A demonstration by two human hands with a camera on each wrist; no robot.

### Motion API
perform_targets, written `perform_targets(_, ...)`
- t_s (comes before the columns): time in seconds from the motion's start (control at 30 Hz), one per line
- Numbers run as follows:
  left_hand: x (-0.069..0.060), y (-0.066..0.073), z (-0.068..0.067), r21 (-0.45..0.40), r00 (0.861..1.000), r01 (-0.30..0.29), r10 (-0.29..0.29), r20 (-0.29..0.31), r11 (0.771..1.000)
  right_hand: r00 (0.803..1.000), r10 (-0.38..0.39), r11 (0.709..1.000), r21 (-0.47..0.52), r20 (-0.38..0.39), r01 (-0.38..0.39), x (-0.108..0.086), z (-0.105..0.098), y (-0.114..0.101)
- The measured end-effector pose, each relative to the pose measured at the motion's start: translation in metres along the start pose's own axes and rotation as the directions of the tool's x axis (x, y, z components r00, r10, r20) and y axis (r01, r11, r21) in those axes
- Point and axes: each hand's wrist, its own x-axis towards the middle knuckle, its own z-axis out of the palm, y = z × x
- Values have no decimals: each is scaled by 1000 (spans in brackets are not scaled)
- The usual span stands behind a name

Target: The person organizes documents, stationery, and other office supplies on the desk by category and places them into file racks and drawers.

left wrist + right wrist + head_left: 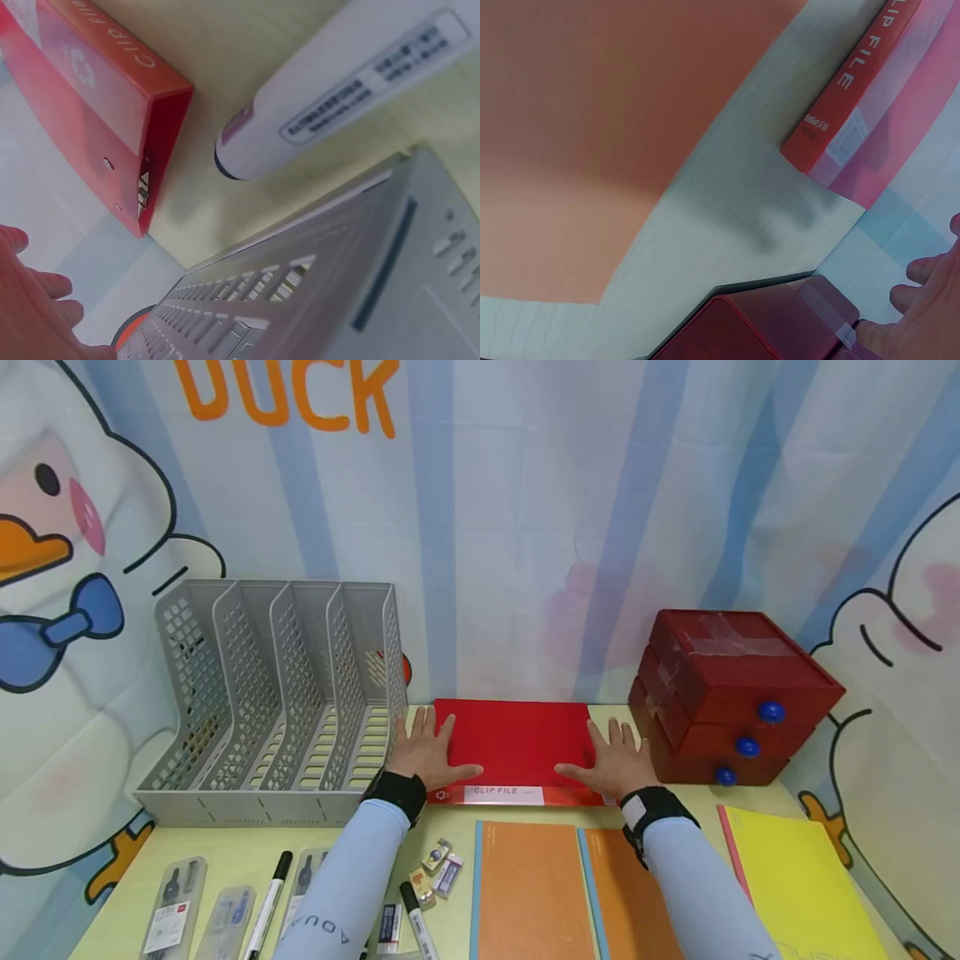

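From the head camera I've got the red clip file (517,739) lying flat at the table's (442,817) back edge, "CLIP FILE" reading clearly along its near side. My left hand (429,752) is spread at its left end, my right hand (618,764) at its right; fingers extended, grasping nothing. Whether they touch it, I can't tell from here. The gray organizer (273,807) stands at the back left corner, the red drawer box (742,685) at the back right. Orange notebooks (532,893) lie toward the front edge, a yellow notebook (810,877) toward the front right corner. Behind it all, the curtain (510,485) shouts "DUCK" in orange capitals.

Over to the left wrist: "Clip File" again, plus a white recycling-style mark. A white rounded object (322,97) carries a boxed panel of print, too blurred for me. Those fingers look loose and unladen.

Right wrist now: "LIP FILE" shows, the first letter cut off, with smaller lettering I can't make out near the file's corner. Fingers here are relaxed, clutching nothing.
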Motion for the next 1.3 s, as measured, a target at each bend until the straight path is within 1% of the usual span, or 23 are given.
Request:
perform_targets(0.13,0,0,1,9,1000,10,-10,2,1000,1000,1,1000,7,7,-1,0,0,1)
perform_targets(0.27,2,1,1,17,1000,22,-22,17,1000,1000,3,1000,9,0,-3,0,0,2)
perform_targets(0.5,3,2,-1,22,1000,12,-12,1,1000,1000,3,1000,6,-7,-3,-2,-1,4)
perform_targets(0.63,2,4,-2,34,1000,7,-7,7,999,1000,-1,1000,16,0,1,-4,-2,5)
perform_targets(0.83,-1,9,-5,-26,999,-6,7,47,1000,1000,-5,999,49,19,4,-9,-1,6)
perform_targets(0.87,-2,10,-4,-38,999,-7,9,51,999,1000,2,998,57,26,-4,-10,0,6)
perform_targets(0.97,-4,13,-1,-46,996,-6,10,88,999,998,33,995,92,52,-38,-13,5,5)
perform_targets(1.07,-10,18,0,-86,993,8,3,122,996,994,74,988,130,84,-85,-15,10,5)
perform_targets(1.1,-12,19,-1,-96,990,19,-5,141,995,992,88,985,137,96,-101,-16,11,5)
perform_targets(1.2,-20,25,-5,-153,986,53,-28,162,987,982,135,976,152,130,-154,-16,14,5)
perform_targets(1.3,-25,28,-7,-168,978,99,-64,200,981,972,167,968,161,164,-193,-17,14,6)
